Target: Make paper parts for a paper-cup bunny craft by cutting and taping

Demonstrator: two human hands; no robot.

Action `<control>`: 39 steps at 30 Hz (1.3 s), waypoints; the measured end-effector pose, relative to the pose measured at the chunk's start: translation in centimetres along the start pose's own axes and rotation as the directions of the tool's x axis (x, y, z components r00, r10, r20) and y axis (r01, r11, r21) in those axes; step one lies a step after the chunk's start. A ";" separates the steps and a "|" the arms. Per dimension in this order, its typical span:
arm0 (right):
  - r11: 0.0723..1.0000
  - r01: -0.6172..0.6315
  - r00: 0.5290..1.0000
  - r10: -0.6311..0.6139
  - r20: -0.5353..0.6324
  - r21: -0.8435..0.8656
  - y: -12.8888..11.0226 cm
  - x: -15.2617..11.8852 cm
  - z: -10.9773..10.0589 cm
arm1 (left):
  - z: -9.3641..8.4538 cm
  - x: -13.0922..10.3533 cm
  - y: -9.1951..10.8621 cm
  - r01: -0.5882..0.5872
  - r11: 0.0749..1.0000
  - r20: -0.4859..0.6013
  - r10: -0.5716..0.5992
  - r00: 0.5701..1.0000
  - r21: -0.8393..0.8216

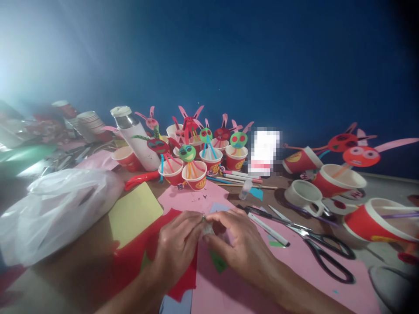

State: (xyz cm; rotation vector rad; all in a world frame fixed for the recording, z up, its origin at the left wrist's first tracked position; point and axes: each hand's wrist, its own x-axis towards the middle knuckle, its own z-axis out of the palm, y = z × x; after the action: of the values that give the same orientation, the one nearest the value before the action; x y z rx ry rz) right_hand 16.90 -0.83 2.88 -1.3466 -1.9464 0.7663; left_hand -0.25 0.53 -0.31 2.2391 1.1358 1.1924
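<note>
Close together above pink paper [229,288], my left hand [178,240] and my right hand [235,237] pinch a small, pale, translucent piece [208,227] between their fingertips. Its kind I cannot make out, since the fingers cover most of it. Below my right hand lies a green paper scrap [218,261]. Red paper [183,279] spreads under my left hand and forearm. A white marker pen [268,229] rests just right of my right hand, beside black-handled scissors [310,237] whose blades are apart.
Red paper cups [195,176] with paper bunny faces on straws line the back. A white flask [135,139] leans there. Left are a white plastic bag [68,209] and yellow paper [134,213]. A mug [303,196], a tipped cup [303,160] and a small clear bottle [245,190] stand right.
</note>
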 end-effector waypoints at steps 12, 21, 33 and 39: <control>0.995 -0.017 1.000 0.016 -0.009 -0.103 -0.7 -0.2 -0.6 | -0.1 0.0 0.6 0.027 0.999 -0.033 -0.029 0.999 -0.045; 0.985 0.011 1.000 -0.006 0.027 -0.172 -0.3 0.4 -0.8 | -0.1 0.3 0.9 0.193 0.977 0.027 -0.191 0.981 -0.092; 0.991 -0.086 0.993 0.093 0.067 -0.101 0.8 0.7 -1.1 | 0.1 1.1 0.9 0.582 0.677 0.330 -0.479 0.813 -0.451; 0.994 -0.098 0.992 0.102 0.076 -0.057 0.9 0.7 -1.2 | 0.1 1.1 0.8 0.660 0.594 0.392 -0.531 0.752 -0.460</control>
State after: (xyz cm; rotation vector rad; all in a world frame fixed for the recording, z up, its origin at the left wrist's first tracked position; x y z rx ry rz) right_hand 18.15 0.18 3.07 -1.4758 -1.9856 0.8322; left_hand 0.59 0.91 0.70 1.3046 1.1124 0.8158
